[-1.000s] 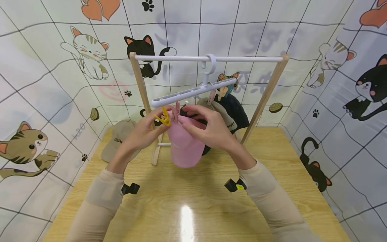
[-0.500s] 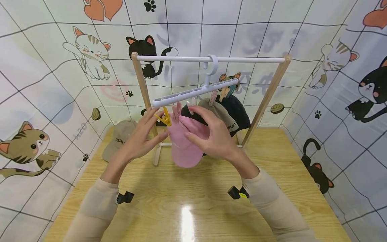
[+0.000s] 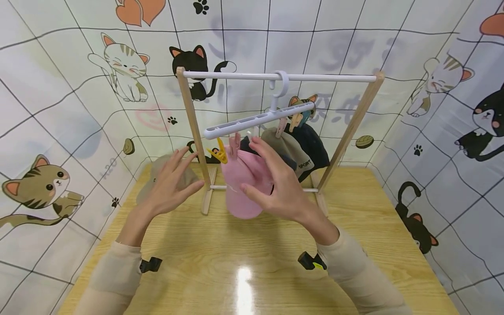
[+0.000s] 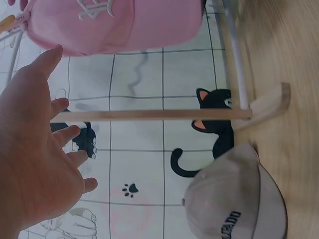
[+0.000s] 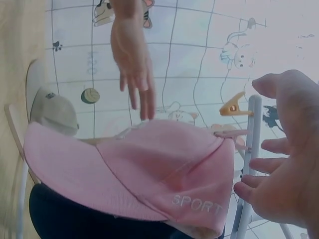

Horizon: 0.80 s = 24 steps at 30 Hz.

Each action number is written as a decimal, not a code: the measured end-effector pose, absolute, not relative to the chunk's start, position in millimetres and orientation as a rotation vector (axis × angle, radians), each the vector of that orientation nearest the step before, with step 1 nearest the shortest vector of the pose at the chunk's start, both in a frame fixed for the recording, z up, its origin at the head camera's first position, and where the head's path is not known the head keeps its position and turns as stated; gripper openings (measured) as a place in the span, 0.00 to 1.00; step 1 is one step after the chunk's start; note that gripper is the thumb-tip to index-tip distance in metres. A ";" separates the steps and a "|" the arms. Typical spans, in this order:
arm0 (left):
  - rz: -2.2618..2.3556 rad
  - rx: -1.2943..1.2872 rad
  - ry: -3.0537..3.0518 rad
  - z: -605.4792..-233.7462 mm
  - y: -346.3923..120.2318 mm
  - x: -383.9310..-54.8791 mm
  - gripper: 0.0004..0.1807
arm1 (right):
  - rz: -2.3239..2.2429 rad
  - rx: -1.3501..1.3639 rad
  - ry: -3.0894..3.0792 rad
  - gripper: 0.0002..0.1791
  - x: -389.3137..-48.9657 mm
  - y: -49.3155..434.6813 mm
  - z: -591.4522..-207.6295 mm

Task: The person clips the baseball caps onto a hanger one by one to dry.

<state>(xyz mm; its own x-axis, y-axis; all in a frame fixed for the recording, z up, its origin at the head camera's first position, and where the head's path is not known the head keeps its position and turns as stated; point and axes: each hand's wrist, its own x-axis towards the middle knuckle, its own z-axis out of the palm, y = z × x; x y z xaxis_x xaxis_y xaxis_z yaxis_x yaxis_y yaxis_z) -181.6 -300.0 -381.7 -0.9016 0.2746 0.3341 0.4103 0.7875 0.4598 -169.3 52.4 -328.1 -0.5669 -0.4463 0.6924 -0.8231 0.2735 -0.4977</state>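
A pink cap (image 3: 241, 199) hangs brim down from a white hanger (image 3: 242, 124), held by a pink clothespin (image 3: 234, 145). Beside that peg, a yellow clothespin (image 3: 220, 154) hangs at the hanger's left end. My left hand (image 3: 167, 186) is off to the left of the cap, fingers spread and holding nothing. It partly covers a beige cap (image 4: 222, 196) on the table in the head view. My right hand (image 3: 281, 186) is at the pink cap's right side, fingers parted. In the right wrist view a gap shows between that hand and the cap's fabric.
The hanger hooks over the white top bar (image 3: 220, 76) of a rack with wooden legs (image 3: 351, 127). Behind the pink cap hang a grey-beige cap (image 3: 281, 142) and a dark cap (image 3: 313, 146), with more clothespins above. A wooden table (image 3: 197, 258) lies below.
Both hands have let go at the pink cap's peg. My left hand has drawn back to the left and down; my right has opened and stayed near the cap, which hangs clipped.
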 end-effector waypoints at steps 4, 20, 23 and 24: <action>-0.776 -0.494 -2.730 -387.9 -312.9 -178.4 0.47 | 1.216 1.165 -2.088 0.49 -163.6 50.6 -330.0; -0.737 -0.475 -2.649 -411.3 -353.6 -195.2 0.45 | 1.254 1.261 -1.935 0.49 -148.1 32.5 -332.8; -0.750 -0.443 -2.679 -413.9 -359.1 -200.0 0.45 | 1.271 1.271 -1.937 0.50 -147.7 28.4 -331.6; -0.752 -0.431 -2.692 -414.6 -361.1 -201.3 0.45 | 1.284 1.277 -1.937 0.50 -147.7 26.8 -330.9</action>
<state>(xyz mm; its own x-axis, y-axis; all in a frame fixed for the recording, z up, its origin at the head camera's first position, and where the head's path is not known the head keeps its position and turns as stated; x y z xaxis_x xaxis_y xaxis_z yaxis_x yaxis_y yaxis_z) -201.3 -361.1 -414.6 -0.9058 0.2011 0.3729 0.3652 0.8168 0.4466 -147.7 26.8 -330.9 -0.4459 -0.4343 0.7826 -0.8900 0.1221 -0.4394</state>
